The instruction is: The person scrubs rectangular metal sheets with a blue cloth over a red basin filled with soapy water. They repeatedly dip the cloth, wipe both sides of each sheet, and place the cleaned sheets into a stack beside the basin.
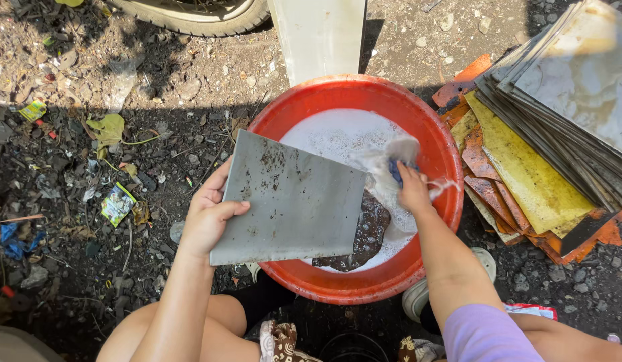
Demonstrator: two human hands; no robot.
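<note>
Nearest us, our left hand (207,218) clamps the grey metal sheet (291,201) by its nine o'clock edge, tilted over the red basin (431,134). At three o'clock our right hand (412,190) grips a soapy cloth (391,161). Stacked sheets (565,100) lie further at two o'clock. Wet with suds, the sheet could slip and splash down.

tyre (190,17) cut by top edge | dark tile (364,234) part hidden under grey sheet (291,201) & foam

Plate (291,201) over basin (431,134); sheet stack (565,100) right; tyre (190,17) behind.
</note>
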